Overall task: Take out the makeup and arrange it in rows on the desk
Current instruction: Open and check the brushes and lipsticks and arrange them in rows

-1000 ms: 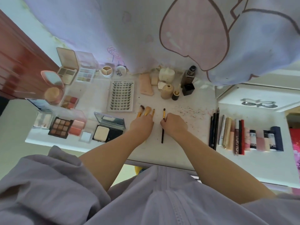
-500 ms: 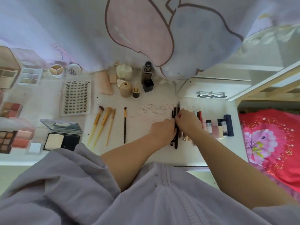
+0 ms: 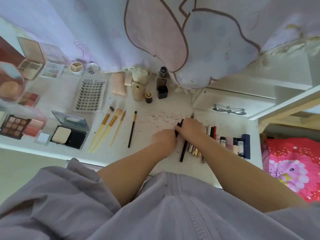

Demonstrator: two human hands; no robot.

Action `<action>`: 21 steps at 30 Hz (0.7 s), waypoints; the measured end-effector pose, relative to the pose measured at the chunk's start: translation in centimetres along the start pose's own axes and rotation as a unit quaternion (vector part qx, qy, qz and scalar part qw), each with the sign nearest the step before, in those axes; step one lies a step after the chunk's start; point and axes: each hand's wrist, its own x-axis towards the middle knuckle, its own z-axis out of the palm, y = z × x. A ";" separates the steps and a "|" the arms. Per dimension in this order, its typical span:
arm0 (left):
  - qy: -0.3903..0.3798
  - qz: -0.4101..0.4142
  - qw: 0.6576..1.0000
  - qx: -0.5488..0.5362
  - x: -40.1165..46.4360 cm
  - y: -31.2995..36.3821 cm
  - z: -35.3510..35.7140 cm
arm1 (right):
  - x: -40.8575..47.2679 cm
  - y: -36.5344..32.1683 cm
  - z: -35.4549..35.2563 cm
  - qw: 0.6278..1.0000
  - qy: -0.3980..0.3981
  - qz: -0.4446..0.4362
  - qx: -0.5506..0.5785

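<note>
A: In the head view, what do the cases on your desk [image 3: 149,163] hold?

B: At nine o'clock your compact [image 3: 69,134] lies open with a pale powder pan; left of it the palette [image 3: 14,126] shows brown squares. The lash tray [image 3: 90,96] at ten o'clock holds rows of dark lashes. A small pot [image 3: 76,67] behind it is split in three.

A: And your hands?

B: Both meet at centre. Your right hand [image 3: 192,128] is curled over the black pencils [image 3: 183,149], gripping them near their tops. Your left hand [image 3: 163,138] is bunched against them from the left; whether it grips them I cannot tell.

A: The other makeup?

B: Four brushes [image 3: 110,126] lie side by side at nine o'clock; tubes [image 3: 232,142] stand in a row at three o'clock, partly under your right forearm.
</note>
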 end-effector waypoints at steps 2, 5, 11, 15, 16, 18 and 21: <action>-0.016 -0.003 0.998 -0.053 0.0 -0.5 0.0 | -0.5 -0.3 -0.1 1.000 0.006 0.006 -0.002; -0.036 0.006 0.991 -0.127 -0.1 -1.0 0.1 | -1.1 -0.3 0.1 0.999 0.017 0.025 0.017; 0.022 0.078 0.979 -0.185 -1.5 -2.2 -1.4 | -1.4 -0.2 -0.2 0.983 0.042 0.016 0.179; 0.053 0.161 0.975 -0.147 -2.4 -4.2 -4.2 | -3.3 -0.6 -2.9 0.931 -0.031 -0.026 0.363; 0.061 0.181 0.971 -0.144 -2.8 -4.5 -4.9 | -4.1 -0.9 -3.5 0.922 -0.053 -0.039 0.383; 0.071 0.222 0.964 -0.131 -3.6 -4.9 -6.1 | -5.4 -1.4 -4.6 0.915 -0.085 -0.072 0.388; 0.069 0.261 0.958 -0.091 -4.7 -5.3 -7.3 | -6.8 -1.7 -5.9 0.921 -0.121 -0.108 0.353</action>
